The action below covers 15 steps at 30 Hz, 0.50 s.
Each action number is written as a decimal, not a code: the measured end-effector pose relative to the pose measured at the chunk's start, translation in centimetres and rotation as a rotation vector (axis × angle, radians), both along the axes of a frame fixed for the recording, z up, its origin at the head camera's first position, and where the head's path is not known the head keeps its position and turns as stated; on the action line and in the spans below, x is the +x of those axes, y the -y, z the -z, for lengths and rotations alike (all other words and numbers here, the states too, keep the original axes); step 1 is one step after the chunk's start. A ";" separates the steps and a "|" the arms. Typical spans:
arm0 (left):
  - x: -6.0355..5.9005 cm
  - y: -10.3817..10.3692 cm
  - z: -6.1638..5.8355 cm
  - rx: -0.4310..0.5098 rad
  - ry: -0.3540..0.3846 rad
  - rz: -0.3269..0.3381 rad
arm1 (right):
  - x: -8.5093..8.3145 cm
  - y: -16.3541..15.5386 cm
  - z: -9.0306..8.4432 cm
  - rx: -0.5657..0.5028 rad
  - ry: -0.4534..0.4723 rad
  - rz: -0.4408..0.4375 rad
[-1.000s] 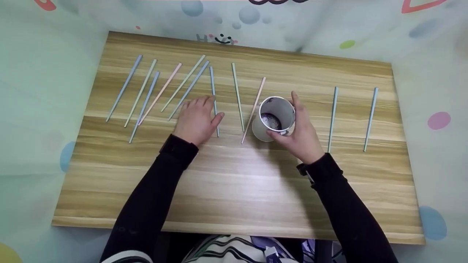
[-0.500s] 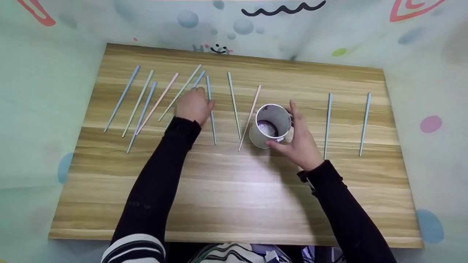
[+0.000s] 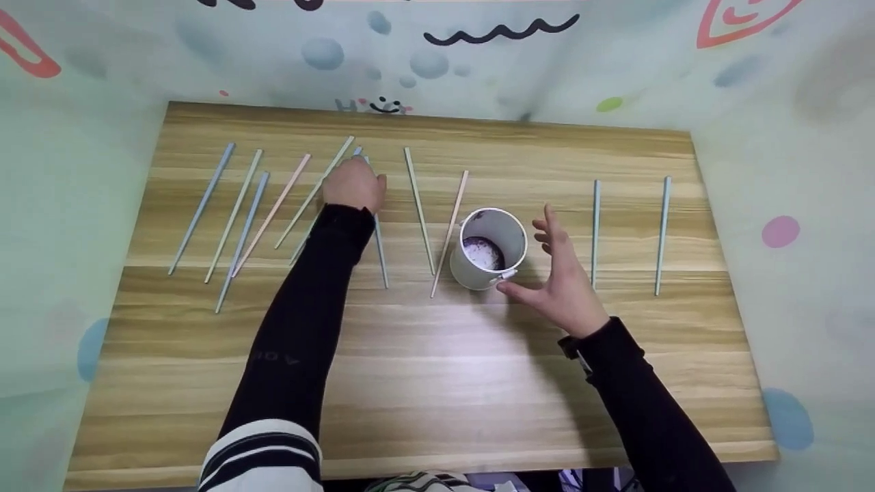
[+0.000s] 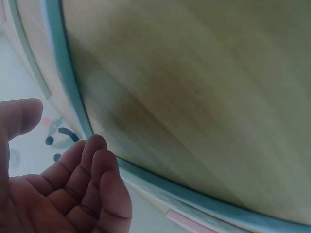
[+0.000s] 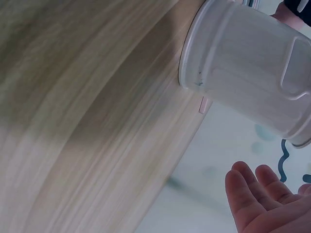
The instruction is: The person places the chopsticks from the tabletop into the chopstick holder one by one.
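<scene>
My left hand (image 3: 354, 183) is over the far ends of two blue chopsticks (image 3: 382, 256), partly covering them. The left wrist view shows its thumb apart from loosely bent fingers (image 4: 92, 184); their tips are close to the ends of the blue chopsticks (image 4: 68, 68), and nothing is seen gripped. A small white pail (image 3: 459, 271) stands upright right of centre, dark residue on its inside bottom. To its right, my right hand (image 3: 566, 290) is spread, its thumb close to the pail's rim. In the right wrist view, the fingers (image 5: 243, 199) are apart from the pail (image 5: 248, 73).
Left of my left hand lie several chopsticks: blue (image 3: 202, 208), green (image 3: 234, 215) and pink (image 3: 273, 212). One green chopstick (image 3: 419, 212) and one pink chopstick (image 3: 451, 229) lie left of the pail. Two blue chopsticks (image 3: 663, 236) lie at the right. A printed curtain surrounds the wooden table (image 3: 437, 383).
My left hand has moved forward to the far ends of the blue chopsticks. My right hand has let go of the pail and drawn slightly right. The head view has shifted.
</scene>
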<state>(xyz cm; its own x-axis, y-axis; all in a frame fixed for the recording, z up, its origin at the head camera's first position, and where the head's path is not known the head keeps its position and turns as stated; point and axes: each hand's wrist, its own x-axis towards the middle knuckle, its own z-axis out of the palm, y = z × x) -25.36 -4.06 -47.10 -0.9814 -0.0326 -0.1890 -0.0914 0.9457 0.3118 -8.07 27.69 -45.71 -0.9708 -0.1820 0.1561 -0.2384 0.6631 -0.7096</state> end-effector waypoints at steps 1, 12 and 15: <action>-0.2 0.1 0.1 -0.003 0.012 -0.004 | 0.0 0.0 0.0 0.002 -0.001 -0.001; -1.1 -0.2 0.4 -0.023 0.092 -0.012 | 0.0 0.0 0.3 0.018 0.000 -0.009; -1.4 -0.5 0.2 -0.018 0.084 -0.009 | -0.3 0.1 0.1 0.024 -0.007 -0.010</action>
<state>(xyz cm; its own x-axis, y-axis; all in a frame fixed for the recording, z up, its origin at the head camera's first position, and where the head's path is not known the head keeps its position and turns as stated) -26.79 -3.56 -47.34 -0.9618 -0.0453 -0.2699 -0.1248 0.9503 0.2852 -8.36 27.62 -45.80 -0.9678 -0.1959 0.1582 -0.2502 0.6774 -0.6918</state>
